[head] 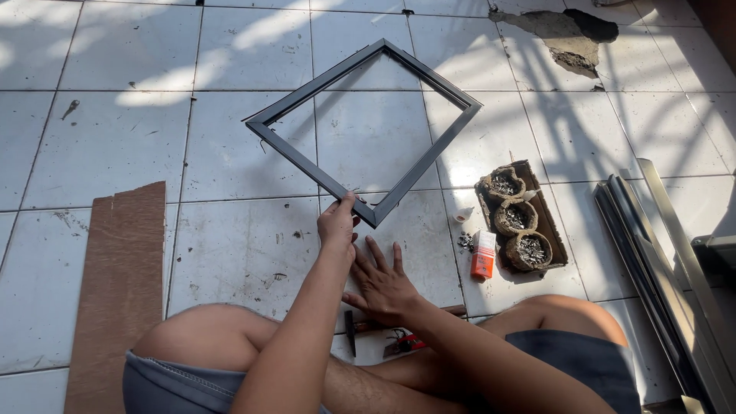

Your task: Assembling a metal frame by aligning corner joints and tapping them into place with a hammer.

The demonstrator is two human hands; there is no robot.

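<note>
A dark square metal frame (pixel 307 169) lies on the white tiled floor, turned like a diamond. My left hand (pixel 337 226) reaches forward and grips the frame's near corner, thumb on top of the bar. Just behind it, my right hand (pixel 383 285) rests palm down on the tile with its fingers spread, holding nothing. The two forearms cross above my bare knees.
A brown board (pixel 123 284) lies at the left. At the right, three small sacks of metal fasteners (pixel 515 218) sit in a cardboard tray beside an orange and white tube (pixel 483 255). Long metal profiles (pixel 652 253) lie at the far right. Red-handled pliers (pixel 406 343) rest between my legs.
</note>
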